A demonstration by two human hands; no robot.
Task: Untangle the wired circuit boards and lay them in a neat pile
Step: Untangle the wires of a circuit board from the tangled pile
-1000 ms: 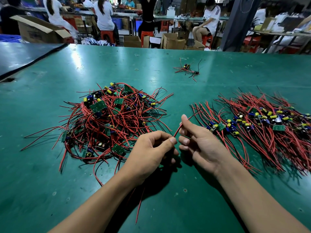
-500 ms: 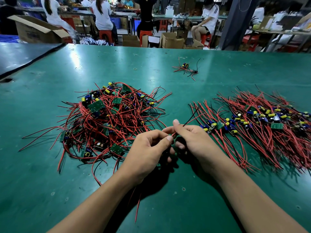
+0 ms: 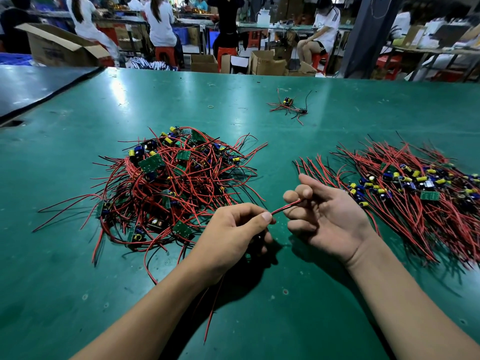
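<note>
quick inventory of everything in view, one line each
table: one, green, fills the foreground
tangled heap: one, red and black wires with green boards, left of centre
neat pile: one, same colours, right
stray wired board: one, far centre
held wires: a few, red and black, between the hands
cardboard boxes: several, brown, beyond the table
people: several, at background benches
left hand: pinches the held wires
right hand: fingers curled on their far end

The left hand (image 3: 233,229), knuckles up, pinches a red wire (image 3: 284,207) between thumb and forefinger. The right hand (image 3: 328,216), palm turned up and fingers loosely curled, appears to hold the wire's other end.
</note>
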